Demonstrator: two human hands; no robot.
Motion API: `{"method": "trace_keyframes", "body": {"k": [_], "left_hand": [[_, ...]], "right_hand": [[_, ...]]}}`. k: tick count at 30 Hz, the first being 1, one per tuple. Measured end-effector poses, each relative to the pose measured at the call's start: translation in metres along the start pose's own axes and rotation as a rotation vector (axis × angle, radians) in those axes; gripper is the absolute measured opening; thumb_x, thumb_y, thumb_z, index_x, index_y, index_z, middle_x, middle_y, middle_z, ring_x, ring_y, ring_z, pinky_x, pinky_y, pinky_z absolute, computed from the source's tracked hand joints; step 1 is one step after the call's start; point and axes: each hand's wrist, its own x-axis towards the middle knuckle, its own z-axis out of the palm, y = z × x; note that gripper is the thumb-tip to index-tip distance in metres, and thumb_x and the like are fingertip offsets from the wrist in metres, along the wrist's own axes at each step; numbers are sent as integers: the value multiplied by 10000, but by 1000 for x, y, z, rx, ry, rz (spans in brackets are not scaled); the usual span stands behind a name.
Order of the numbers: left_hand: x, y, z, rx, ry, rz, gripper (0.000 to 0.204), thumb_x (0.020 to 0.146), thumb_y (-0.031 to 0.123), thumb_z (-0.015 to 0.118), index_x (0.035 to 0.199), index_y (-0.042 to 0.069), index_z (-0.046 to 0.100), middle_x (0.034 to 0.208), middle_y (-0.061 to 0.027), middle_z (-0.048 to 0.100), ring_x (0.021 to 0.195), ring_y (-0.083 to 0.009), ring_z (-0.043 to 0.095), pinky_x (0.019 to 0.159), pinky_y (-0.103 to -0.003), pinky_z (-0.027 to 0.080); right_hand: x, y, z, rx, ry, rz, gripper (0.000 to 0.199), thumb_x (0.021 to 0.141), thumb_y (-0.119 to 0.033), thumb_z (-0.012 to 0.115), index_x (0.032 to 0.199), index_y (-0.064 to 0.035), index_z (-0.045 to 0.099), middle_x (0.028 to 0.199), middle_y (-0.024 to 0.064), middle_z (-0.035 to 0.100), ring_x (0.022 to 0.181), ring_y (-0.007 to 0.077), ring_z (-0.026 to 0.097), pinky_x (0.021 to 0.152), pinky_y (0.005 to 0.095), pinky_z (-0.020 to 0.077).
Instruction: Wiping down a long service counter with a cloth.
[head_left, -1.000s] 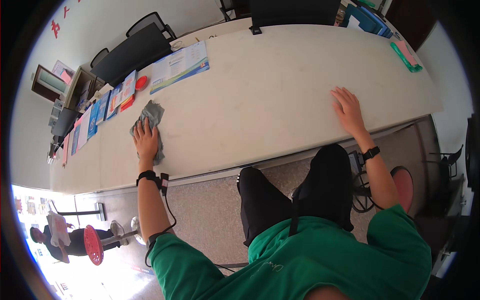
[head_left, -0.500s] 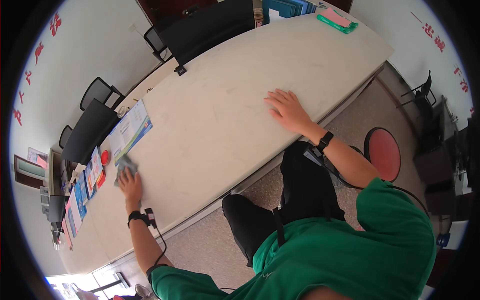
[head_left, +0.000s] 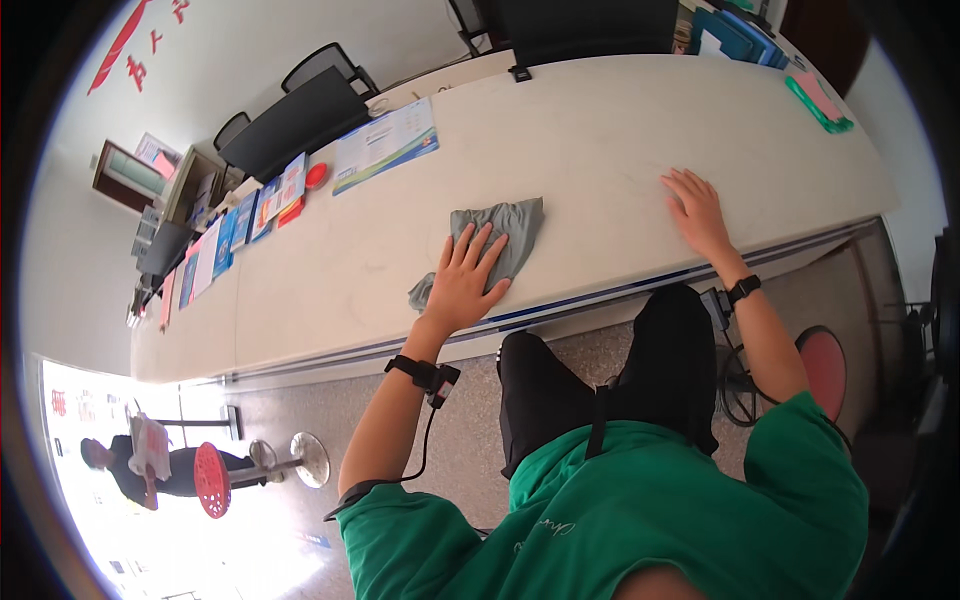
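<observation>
My left hand (head_left: 466, 281) lies flat with fingers spread on a grey cloth (head_left: 515, 225), pressing it to the tabletop. The cloth is rumpled, fanning out beyond my fingertips, and one end pokes out beside my wrist. To the right, my right hand (head_left: 697, 214) rests on the pale table (head_left: 600, 150) near its front edge. Its fingers are stretched out with nothing in them. Beyond the cloth, toward the far left, a printed sheet (head_left: 385, 145) with a blue and green border lies on the table.
Several leaflets (head_left: 232, 232) and a round red item (head_left: 317, 176) line the table's left part. Black monitors (head_left: 300, 120) stand along the far side. Blue folders (head_left: 738, 38) and a green-and-pink packet (head_left: 818, 102) sit far right. Red stools (head_left: 212, 480) and a person (head_left: 130, 467) are off the table.
My left hand has slid the grey cloth rightward, away from the printed sheet, and the cloth is more spread out. The view has turned left. My right hand stays flat on the table.
</observation>
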Motion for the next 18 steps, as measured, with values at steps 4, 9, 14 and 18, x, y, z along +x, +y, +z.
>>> {"method": "trace_keyframes", "body": {"k": [4,9,14,18], "left_hand": [[-41,-33,-5,50,19,-177,669,972,403,575,1570,171,385,1635,-125,339,1538,-359,243,1230,-589,171],[-120,-122,-14,170,48,-587,675,984,438,569,1588,222,359,1657,-87,310,1555,-322,216,1222,-617,170],[-154,-153,-18,230,60,-754,680,977,432,549,1588,209,349,1648,-122,311,1542,-353,227,1223,-609,166],[-146,-160,-15,222,36,-755,692,982,436,537,1599,206,324,1655,-128,295,1540,-363,222,1230,-601,146]], "right_hand": [[2,-1,4,10,-24,-16,370,1037,-238,547,1386,-125,597,1496,99,539,1443,312,415,1200,517,277],[3,3,4,16,-17,-27,371,1035,-229,547,1386,-121,597,1495,100,540,1440,320,418,1200,525,281],[3,2,8,6,10,-14,374,1017,-215,573,1377,-116,599,1480,92,551,1429,323,431,1194,544,293],[4,0,5,-1,14,-10,366,1010,-203,583,1365,-114,603,1459,88,567,1421,324,441,1188,551,305]]}}
